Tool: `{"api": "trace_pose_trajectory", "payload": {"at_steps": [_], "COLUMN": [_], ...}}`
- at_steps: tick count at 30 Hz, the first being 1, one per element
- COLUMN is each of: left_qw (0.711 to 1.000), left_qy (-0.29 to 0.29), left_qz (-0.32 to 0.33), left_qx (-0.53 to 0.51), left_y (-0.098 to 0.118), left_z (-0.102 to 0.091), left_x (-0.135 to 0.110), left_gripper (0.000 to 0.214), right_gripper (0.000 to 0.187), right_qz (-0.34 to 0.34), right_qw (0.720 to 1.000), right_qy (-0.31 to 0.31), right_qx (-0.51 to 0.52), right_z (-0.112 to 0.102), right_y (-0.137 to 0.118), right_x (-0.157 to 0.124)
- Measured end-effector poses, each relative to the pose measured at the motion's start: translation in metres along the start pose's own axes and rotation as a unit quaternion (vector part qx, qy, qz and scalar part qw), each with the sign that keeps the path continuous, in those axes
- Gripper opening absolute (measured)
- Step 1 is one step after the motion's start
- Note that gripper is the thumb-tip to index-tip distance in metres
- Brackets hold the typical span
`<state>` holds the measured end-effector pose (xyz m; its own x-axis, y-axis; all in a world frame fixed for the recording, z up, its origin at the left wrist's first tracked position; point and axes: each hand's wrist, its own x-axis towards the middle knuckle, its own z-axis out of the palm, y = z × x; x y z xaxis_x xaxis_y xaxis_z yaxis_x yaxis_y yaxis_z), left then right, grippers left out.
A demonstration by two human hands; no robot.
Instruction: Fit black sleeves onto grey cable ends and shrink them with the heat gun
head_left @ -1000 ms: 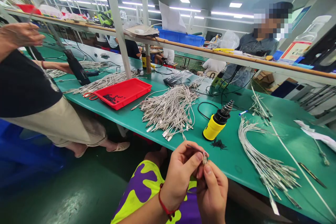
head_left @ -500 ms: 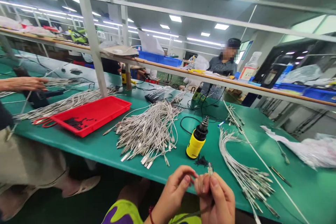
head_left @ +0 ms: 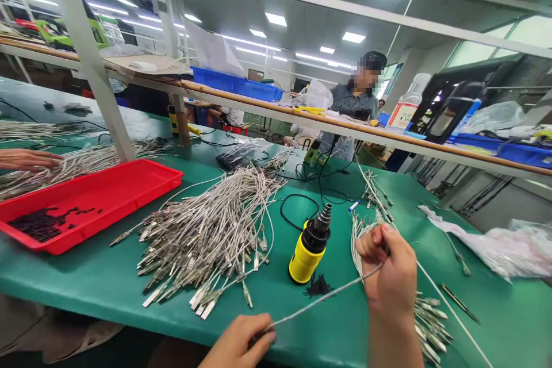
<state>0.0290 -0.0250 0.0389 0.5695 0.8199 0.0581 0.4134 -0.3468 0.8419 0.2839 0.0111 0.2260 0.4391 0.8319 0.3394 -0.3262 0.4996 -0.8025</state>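
**Item: 1 cable [head_left: 319, 299], in hand.**
- Location: in the air over the near edge of the bench [head_left: 86, 282], stretched nearly straight between both hands.
- Left hand [head_left: 239, 345]: low at the frame's bottom edge, grip pinched shut on the cable's lower end.
- Right hand [head_left: 388, 273]: raised, back to the camera, grip closed on the upper end.
- Step, as judged: 1 cable drawn taut for handling. Whatever follows calls for both grips to hold, since the cable has no support under it.

**Nearby on the bench**
- Yellow tool [head_left: 307, 253], upright, dark nozzle up, just left of the right hand, with its black cord looped behind.
- Black bits [head_left: 319, 286], a small heap at the tool's foot.
- Bundle of cables [head_left: 426, 322], lying under and beyond the right hand.
- Pile of cables [head_left: 207, 230], metal ends toward the near edge.
- Red tray [head_left: 107, 190], far left, holding dark pieces [head_left: 38, 223].
- Plastic bags [head_left: 517, 247], far right.

**Surface and room**
- Green bench top and a wooden shelf rail [head_left: 259, 104] carrying a blue bin [head_left: 237, 83].
- Co-worker's hand [head_left: 26, 158] on cables at the left, and 1 person [head_left: 357, 103] stands beyond the rail.
- Ceiling panel lights [head_left: 353, 37].
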Motion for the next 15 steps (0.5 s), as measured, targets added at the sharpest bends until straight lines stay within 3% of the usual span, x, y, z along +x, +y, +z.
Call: {"api": "trace_pose_trajectory", "payload": {"at_steps": [5, 9, 11, 15], "left_qw": [0.993, 0.985, 0.987, 0.994], "left_qy": [0.043, 0.043, 0.018, -0.024], "left_qz": [0.092, 0.159, 0.154, 0.085], "left_qx": [0.066, 0.054, 0.051, 0.064], "left_y": [-0.022, -0.046, -0.049, -0.043], "left_z": [-0.019, -0.018, -0.019, -0.023], "left_x": [0.002, 0.003, 0.007, 0.018], "left_gripper": [0.02, 0.043, 0.041, 0.024], "right_gripper": [0.038, 0.04, 0.039, 0.039], "right_qz": [0.067, 0.079, 0.065, 0.026], "right_qw": [0.996, 0.995, 0.997, 0.999], "right_qy": [-0.041, -0.044, -0.029, 0.017], "right_qx": [0.044, 0.04, 0.042, 0.034], "right_z": [-0.002, -0.01, -0.016, -0.021], "right_y": [0.014, 0.029, 0.034, 0.043], "right_x": [0.047, 0.051, 0.046, 0.036]}}
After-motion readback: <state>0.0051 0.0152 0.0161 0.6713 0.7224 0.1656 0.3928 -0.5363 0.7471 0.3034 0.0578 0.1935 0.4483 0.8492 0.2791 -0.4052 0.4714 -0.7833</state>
